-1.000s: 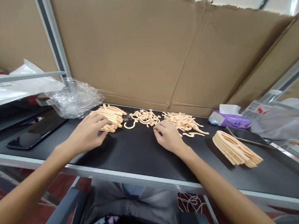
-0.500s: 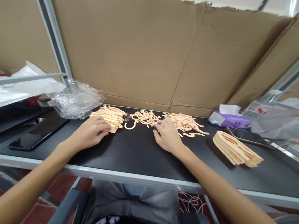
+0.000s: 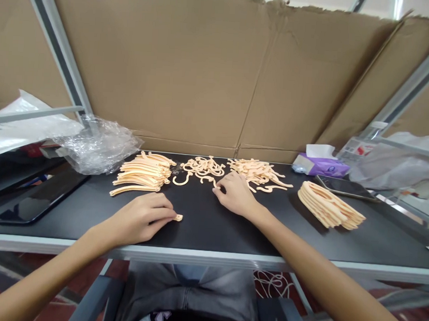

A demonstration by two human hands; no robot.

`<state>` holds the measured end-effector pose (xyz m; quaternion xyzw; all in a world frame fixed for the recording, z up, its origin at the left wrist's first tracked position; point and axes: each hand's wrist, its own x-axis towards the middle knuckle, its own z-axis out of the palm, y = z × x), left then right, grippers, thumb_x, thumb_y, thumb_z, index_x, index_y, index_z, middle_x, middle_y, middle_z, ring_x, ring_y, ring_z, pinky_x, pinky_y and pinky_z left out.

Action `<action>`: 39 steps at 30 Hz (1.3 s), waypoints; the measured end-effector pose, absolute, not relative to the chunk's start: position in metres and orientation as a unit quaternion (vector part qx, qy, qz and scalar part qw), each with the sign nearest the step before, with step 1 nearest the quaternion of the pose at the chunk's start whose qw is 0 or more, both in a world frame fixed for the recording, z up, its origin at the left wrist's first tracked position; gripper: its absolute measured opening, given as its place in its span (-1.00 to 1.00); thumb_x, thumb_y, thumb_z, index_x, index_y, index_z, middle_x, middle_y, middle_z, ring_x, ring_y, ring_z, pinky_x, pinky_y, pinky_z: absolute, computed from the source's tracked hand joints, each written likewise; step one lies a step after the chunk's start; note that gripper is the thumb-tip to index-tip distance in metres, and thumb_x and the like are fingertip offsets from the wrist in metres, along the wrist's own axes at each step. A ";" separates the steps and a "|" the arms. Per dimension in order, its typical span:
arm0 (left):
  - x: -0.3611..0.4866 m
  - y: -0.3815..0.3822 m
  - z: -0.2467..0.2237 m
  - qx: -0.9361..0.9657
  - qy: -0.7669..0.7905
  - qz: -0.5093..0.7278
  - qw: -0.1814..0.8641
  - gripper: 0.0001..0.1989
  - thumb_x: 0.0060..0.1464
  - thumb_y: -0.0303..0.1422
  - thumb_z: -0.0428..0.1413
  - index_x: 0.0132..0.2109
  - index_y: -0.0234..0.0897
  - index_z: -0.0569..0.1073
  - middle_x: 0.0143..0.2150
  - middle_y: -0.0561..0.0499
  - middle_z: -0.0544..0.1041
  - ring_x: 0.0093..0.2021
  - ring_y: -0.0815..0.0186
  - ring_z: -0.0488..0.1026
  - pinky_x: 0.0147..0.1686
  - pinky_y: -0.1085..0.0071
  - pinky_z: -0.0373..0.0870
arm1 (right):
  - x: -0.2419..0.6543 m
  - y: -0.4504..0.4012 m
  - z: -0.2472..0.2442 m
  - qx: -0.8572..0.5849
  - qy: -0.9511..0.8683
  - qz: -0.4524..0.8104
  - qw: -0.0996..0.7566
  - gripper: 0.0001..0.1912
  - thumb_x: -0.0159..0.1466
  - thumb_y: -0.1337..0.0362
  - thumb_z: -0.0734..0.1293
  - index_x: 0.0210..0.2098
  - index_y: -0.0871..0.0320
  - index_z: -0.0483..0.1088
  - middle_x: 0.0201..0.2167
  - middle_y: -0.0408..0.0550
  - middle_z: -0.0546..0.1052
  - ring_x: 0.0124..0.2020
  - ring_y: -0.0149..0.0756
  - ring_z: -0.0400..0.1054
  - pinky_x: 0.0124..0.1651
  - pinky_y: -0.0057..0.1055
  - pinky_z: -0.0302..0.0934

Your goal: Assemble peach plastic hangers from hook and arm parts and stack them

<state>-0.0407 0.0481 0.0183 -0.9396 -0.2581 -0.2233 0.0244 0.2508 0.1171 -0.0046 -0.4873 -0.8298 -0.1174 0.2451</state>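
My left hand (image 3: 147,218) is closed in a pinch near the table's front edge. A peach plastic hanger arm (image 3: 178,218) is in its grip, with only the tip showing past the fingers. Behind that hand lies a pile of curved hanger arms (image 3: 143,169). My right hand (image 3: 236,193) pinches a small hanger hook (image 3: 209,179), partly hidden by the fingertips, at the near edge of a heap of hooks (image 3: 203,165). Another pile of longer curved pieces (image 3: 255,170) sits just beyond my right hand. One loose hook (image 3: 180,180) lies left of the heap.
A stack of peach hanger parts (image 3: 330,205) stands on the right, with a phone (image 3: 347,187) and a purple tissue pack (image 3: 321,164) behind. At left are a dark phone-like slab (image 3: 41,196) and crumpled clear plastic (image 3: 99,144). Cardboard (image 3: 191,72) walls off the back.
My left hand has come away from the arm pile toward me and to the right, carrying one hanger arm. My right hand has shifted slightly left and now pinches a hook.
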 end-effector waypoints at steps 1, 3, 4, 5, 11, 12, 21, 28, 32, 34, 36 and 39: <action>-0.033 0.049 0.020 -0.943 -0.250 -0.216 0.025 -0.72 0.35 -0.41 -0.03 -0.09 -0.22 0.60 -0.20 -0.08 0.58 -0.20 0.27 0.50 -0.18 0.36 0.41 | 0.251 0.118 -0.005 -0.488 -0.828 -0.124 0.246 -0.80 0.31 0.29 0.32 -0.44 0.13 0.49 -0.39 0.01 0.58 -0.18 -0.10 0.35 -0.06 -0.15 0.12; -0.017 0.056 0.023 -0.952 -0.235 -0.193 0.032 -0.69 0.37 -0.40 -0.06 -0.07 -0.24 0.59 -0.19 -0.10 0.58 -0.21 0.26 0.50 -0.19 0.35 0.41 | 0.253 0.118 -0.003 -0.491 -0.822 -0.141 0.253 -0.76 0.34 0.31 0.27 -0.43 0.15 0.49 -0.36 0.07 0.58 -0.17 -0.06 0.33 -0.06 -0.12 0.11; -0.009 0.061 0.024 -0.957 -0.224 -0.182 0.034 -0.68 0.37 -0.39 -0.07 -0.06 -0.25 0.59 -0.19 -0.11 0.58 -0.21 0.26 0.50 -0.19 0.34 0.41 | 0.254 0.119 -0.001 -0.493 -0.817 -0.151 0.259 -0.75 0.36 0.32 0.25 -0.41 0.17 0.49 -0.35 0.11 0.58 -0.16 -0.03 0.32 -0.06 -0.11 0.11; -0.002 0.068 0.025 -0.960 -0.219 -0.173 0.036 -0.68 0.37 -0.38 -0.08 -0.07 -0.27 0.59 -0.19 -0.12 0.58 -0.20 0.25 0.50 -0.18 0.34 0.41 | 0.257 0.119 0.002 -0.495 -0.811 -0.161 0.267 -0.73 0.37 0.33 0.22 -0.40 0.18 0.49 -0.33 0.16 0.57 -0.14 -0.01 0.30 -0.06 -0.09 0.10; 0.036 0.099 0.025 -0.965 -0.207 -0.162 -0.003 -0.69 0.35 -0.37 -0.06 -0.02 -0.28 0.58 -0.12 -0.13 0.58 -0.11 0.22 0.51 -0.07 0.35 0.41 | 0.281 0.118 0.025 -0.510 -0.757 -0.167 0.372 -0.66 0.42 0.26 0.11 -0.39 0.17 0.41 -0.32 0.19 0.50 -0.11 0.02 0.23 0.00 -0.04 0.05; 0.039 0.100 0.025 -0.965 -0.202 -0.166 -0.021 -0.69 0.35 -0.36 -0.05 -0.01 -0.28 0.57 -0.10 -0.13 0.58 -0.09 0.21 0.51 -0.05 0.34 0.41 | 0.283 0.118 0.028 -0.509 -0.743 -0.135 0.413 -0.65 0.42 0.23 0.12 -0.44 0.14 0.37 -0.36 0.15 0.48 -0.14 -0.01 0.23 -0.01 -0.06 0.05; 0.032 0.108 0.019 -0.823 -0.382 -0.360 -0.218 -0.65 0.24 -0.12 0.04 -0.20 -0.30 0.58 -0.32 -0.05 0.60 -0.32 0.26 0.49 -0.25 0.35 0.38 | 0.251 0.108 0.015 -0.437 -0.744 0.118 0.492 -0.55 0.45 -0.01 0.06 -0.43 0.10 0.29 -0.46 -0.11 0.44 -0.41 -0.31 0.31 -0.30 -0.39 0.21; 0.035 0.117 0.028 -0.746 -0.390 -0.437 -0.319 -0.58 0.17 -0.04 0.04 -0.30 -0.32 0.55 -0.31 -0.07 0.59 -0.27 0.27 0.51 -0.22 0.39 0.43 | 0.240 0.099 0.012 -0.394 -0.779 0.186 0.451 -0.61 0.43 0.07 0.13 -0.38 0.12 0.41 -0.39 -0.09 0.53 -0.31 -0.29 0.41 -0.19 -0.38 0.27; 0.030 0.121 0.030 -0.726 -0.398 -0.459 -0.321 -0.64 0.13 -0.15 0.05 -0.48 -0.30 0.48 -0.40 -0.04 0.56 -0.24 0.26 0.49 -0.16 0.40 0.38 | 0.238 0.097 0.009 -0.388 -0.814 0.171 0.397 -0.70 0.42 0.17 0.17 -0.27 0.13 0.47 -0.30 -0.07 0.57 -0.25 -0.28 0.42 -0.11 -0.34 0.28; 0.028 0.124 0.029 -0.722 -0.403 -0.462 -0.320 -0.66 0.11 -0.20 0.04 -0.52 -0.29 0.47 -0.44 -0.02 0.53 -0.26 0.27 0.47 -0.17 0.41 0.36 | 0.238 0.096 0.006 -0.378 -0.838 0.145 0.366 -0.79 0.38 0.17 0.26 -0.20 0.13 0.49 -0.22 -0.02 0.57 -0.17 -0.24 0.42 -0.03 -0.29 0.28; 0.026 0.126 0.028 -0.721 -0.408 -0.460 -0.321 -0.67 0.10 -0.23 0.05 -0.54 -0.29 0.46 -0.48 0.00 0.51 -0.28 0.28 0.46 -0.19 0.41 0.35 | 0.238 0.095 0.003 -0.355 -0.866 0.121 0.332 -0.81 0.31 0.17 0.36 -0.17 0.14 0.51 -0.17 0.02 0.55 -0.11 -0.20 0.40 0.03 -0.24 0.28; 0.026 0.126 0.028 -0.719 -0.414 -0.452 -0.328 -0.68 0.08 -0.22 0.08 -0.54 -0.30 0.47 -0.52 0.02 0.48 -0.33 0.29 0.45 -0.25 0.41 0.33 | 0.239 0.097 -0.001 -0.335 -0.889 0.082 0.302 -0.86 0.31 0.22 0.37 -0.21 0.13 0.54 -0.18 0.03 0.53 -0.10 -0.20 0.39 0.04 -0.22 0.29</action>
